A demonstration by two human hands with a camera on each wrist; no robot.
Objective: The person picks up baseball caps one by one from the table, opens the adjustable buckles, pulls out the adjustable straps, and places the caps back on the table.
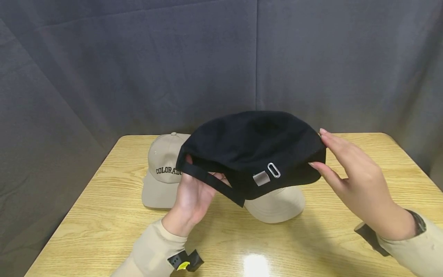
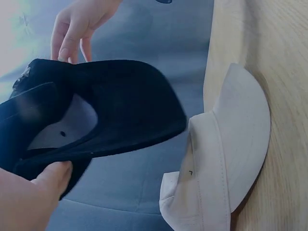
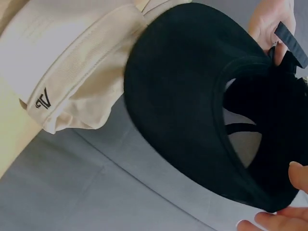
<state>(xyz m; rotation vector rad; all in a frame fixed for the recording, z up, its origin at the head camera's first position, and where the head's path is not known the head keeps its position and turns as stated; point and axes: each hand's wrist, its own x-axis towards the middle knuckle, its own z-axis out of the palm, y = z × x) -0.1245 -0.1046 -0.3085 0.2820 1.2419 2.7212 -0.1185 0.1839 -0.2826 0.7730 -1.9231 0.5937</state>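
Note:
A black cap [image 1: 249, 138] is held up above the table, with its strap and metal buckle facing me. My left hand [image 1: 194, 196] grips it on the left near the strap; part of its fingers is hidden behind the fabric. On the other side, my right hand [image 1: 361, 181] pinches the cap's right edge between thumb and fingers. The dark brim [image 2: 132, 103] and the open inside show in the left wrist view. From the right wrist, the brim [image 3: 178, 91] appears broad and curved.
A beige cap [image 1: 160, 192] lettered COLORADO stands on the wooden table [image 1: 104, 219] at the left. Behind and below the black cap lies another light cap [image 1: 278, 207], partly hidden. Grey cloth [image 1: 221, 65] hangs behind the table.

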